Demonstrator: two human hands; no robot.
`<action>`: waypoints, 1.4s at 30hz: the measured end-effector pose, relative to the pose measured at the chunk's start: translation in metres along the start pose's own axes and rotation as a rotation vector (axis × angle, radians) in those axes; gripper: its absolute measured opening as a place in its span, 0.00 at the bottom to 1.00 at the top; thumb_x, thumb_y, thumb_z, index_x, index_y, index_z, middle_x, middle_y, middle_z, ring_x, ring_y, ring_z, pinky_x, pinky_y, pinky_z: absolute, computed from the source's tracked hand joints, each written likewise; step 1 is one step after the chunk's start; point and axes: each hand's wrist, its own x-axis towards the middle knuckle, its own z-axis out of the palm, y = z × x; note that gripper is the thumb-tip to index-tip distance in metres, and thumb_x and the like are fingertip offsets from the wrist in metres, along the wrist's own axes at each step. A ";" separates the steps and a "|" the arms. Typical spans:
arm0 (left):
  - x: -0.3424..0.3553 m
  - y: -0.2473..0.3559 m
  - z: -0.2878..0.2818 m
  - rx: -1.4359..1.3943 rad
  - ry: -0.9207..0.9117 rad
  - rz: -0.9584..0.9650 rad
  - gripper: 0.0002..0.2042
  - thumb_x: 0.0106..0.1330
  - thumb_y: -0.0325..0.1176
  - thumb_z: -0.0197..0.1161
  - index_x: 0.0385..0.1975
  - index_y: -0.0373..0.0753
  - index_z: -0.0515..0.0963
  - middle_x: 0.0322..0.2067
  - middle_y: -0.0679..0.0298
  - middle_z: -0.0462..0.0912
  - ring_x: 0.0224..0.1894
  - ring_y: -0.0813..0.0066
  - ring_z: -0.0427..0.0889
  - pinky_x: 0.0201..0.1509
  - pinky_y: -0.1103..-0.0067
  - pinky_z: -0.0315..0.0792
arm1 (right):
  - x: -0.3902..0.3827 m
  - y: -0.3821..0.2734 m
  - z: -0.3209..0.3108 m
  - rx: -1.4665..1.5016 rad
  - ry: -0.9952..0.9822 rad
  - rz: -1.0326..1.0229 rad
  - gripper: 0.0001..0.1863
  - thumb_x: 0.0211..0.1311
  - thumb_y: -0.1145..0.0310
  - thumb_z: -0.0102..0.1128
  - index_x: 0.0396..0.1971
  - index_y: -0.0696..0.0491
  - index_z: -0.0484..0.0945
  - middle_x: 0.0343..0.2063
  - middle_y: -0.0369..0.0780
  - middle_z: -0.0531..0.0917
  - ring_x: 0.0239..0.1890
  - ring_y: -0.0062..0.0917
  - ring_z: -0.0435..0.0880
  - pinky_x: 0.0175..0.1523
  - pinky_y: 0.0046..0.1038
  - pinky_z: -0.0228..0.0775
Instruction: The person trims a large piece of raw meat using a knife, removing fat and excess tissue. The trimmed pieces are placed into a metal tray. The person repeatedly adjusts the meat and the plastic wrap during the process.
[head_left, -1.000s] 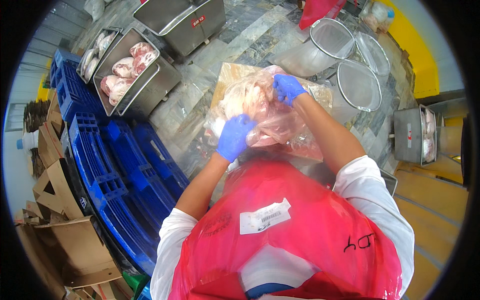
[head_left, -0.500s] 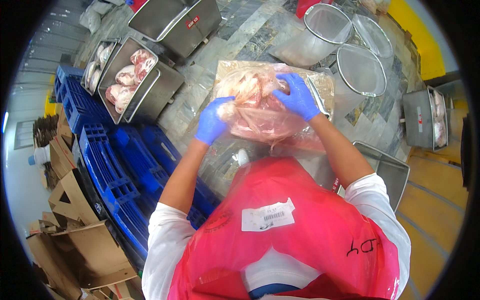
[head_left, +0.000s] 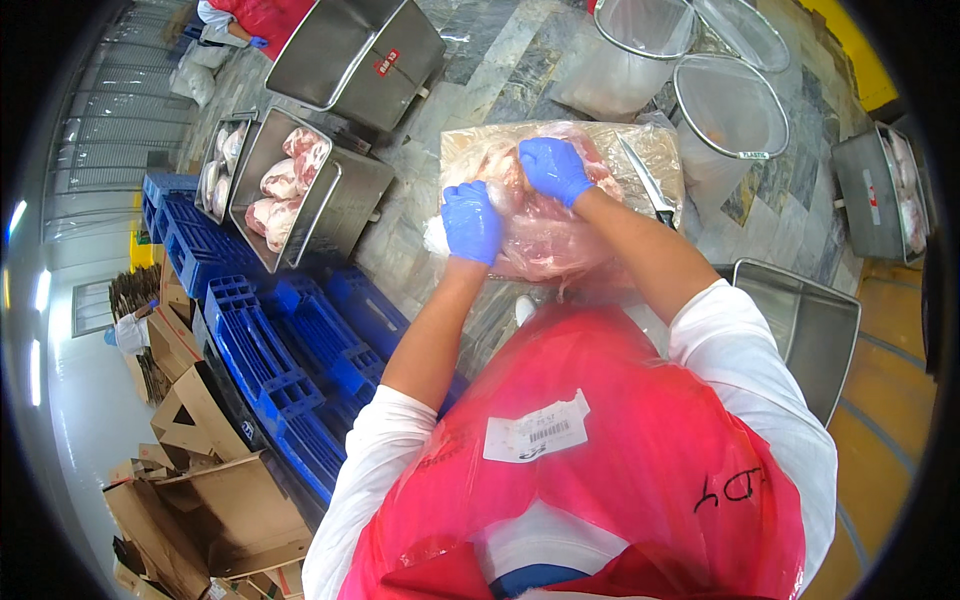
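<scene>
Both blue-gloved hands work on a large piece of pink meat (head_left: 545,240) in crumpled clear plastic, lying on a plastic-covered box top (head_left: 660,148) in front of me. My left hand (head_left: 472,220) grips the near left side of the bagged meat, fingers bent over it. Higher up, my right hand (head_left: 555,170) is curled tight on the plastic and meat near the middle. A knife (head_left: 642,176) with a dark handle lies just right of the meat, on the box top.
Steel bins (head_left: 340,200) of meat stand left and right, an empty one (head_left: 800,340) beside my right arm. Hooped plastic bags (head_left: 725,105) are at the upper right. Blue pallets (head_left: 265,350) and cardboard (head_left: 200,500) line my left. Co-workers show at the top left (head_left: 250,20) and far left (head_left: 130,330).
My right hand has moved up and left onto the meat's middle, and my left hand has shifted right along it. The knife shows more plainly. The view has shifted slightly.
</scene>
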 end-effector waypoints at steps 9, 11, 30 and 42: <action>0.013 -0.055 0.021 -0.357 0.125 -0.068 0.11 0.59 0.37 0.65 0.32 0.34 0.79 0.31 0.49 0.82 0.34 0.52 0.81 0.40 0.66 0.75 | 0.004 0.027 0.010 -0.057 0.181 -0.014 0.07 0.58 0.70 0.53 0.26 0.52 0.80 0.26 0.45 0.84 0.30 0.39 0.85 0.36 0.38 0.78; 0.014 -0.066 0.019 -0.967 0.092 -0.295 0.07 0.61 0.30 0.65 0.35 0.35 0.80 0.33 0.56 0.83 0.33 0.63 0.80 0.41 0.72 0.74 | 0.008 0.033 0.008 -0.064 0.184 -0.044 0.06 0.57 0.73 0.54 0.25 0.52 0.81 0.26 0.43 0.84 0.28 0.36 0.85 0.36 0.34 0.77; -0.016 -0.137 -0.073 -1.395 0.319 -0.435 0.08 0.67 0.26 0.59 0.44 0.34 0.80 0.39 0.64 0.82 0.40 0.76 0.80 0.49 0.77 0.75 | -0.144 0.039 -0.128 0.253 0.014 0.164 0.18 0.57 0.63 0.68 0.46 0.55 0.83 0.41 0.44 0.83 0.46 0.35 0.82 0.56 0.35 0.74; 0.015 -0.103 -0.074 -1.129 0.189 -0.245 0.09 0.66 0.26 0.61 0.44 0.33 0.81 0.41 0.64 0.83 0.42 0.75 0.79 0.48 0.77 0.74 | -0.086 -0.099 -0.043 -0.213 -0.319 0.005 0.23 0.53 0.56 0.65 0.46 0.53 0.79 0.42 0.45 0.82 0.45 0.43 0.80 0.51 0.43 0.72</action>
